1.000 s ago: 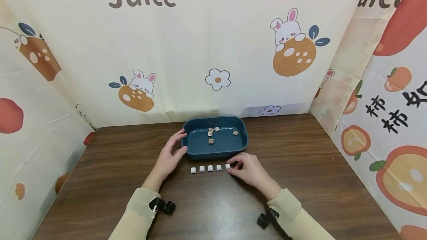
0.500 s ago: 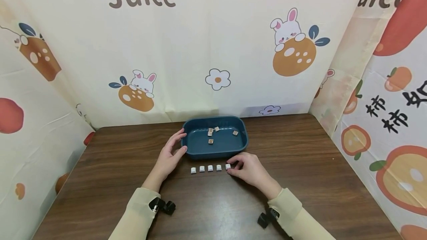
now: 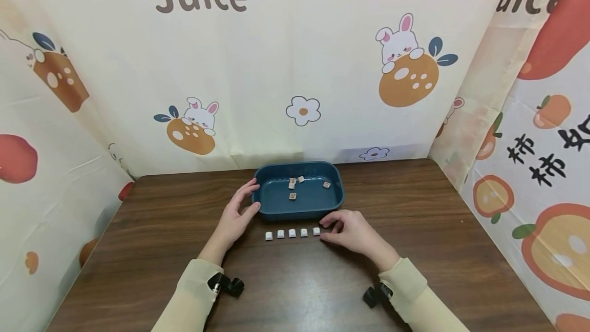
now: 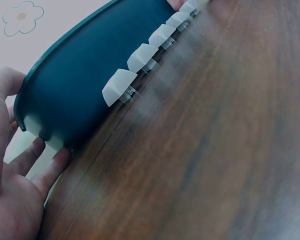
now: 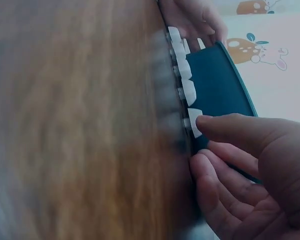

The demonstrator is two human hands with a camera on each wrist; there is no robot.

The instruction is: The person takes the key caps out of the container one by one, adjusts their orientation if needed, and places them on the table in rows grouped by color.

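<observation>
Several white keycaps [image 3: 292,233], each on a small clear base in the left wrist view, stand in a row along the front of a dark blue tray [image 3: 299,216]. My left hand [image 3: 233,219] has its fingers extended and rests its fingertips at the tray's left end. At the right end of the row, my right hand [image 3: 352,233] is beside the last keycap [image 3: 316,231]. Its thumb and forefinger are parted, with a slight gap to that keycap in the head view. In the right wrist view, the thumb tip [image 5: 204,121] overlaps the keycap's edge.
Inside the tray lie several small beige cubes [image 3: 292,196] with dark marks. The tray sits at the back of a brown wood-grain table [image 3: 184,204], near a printed curtain [image 3: 258,65]. A black wrist camera [image 3: 226,285] is strapped over each sleeve.
My right hand has drawn slightly right, and its fingers have come off the last keycap. The keycaps keep their row. My left hand stays at the tray, while the head view has shifted slightly.
</observation>
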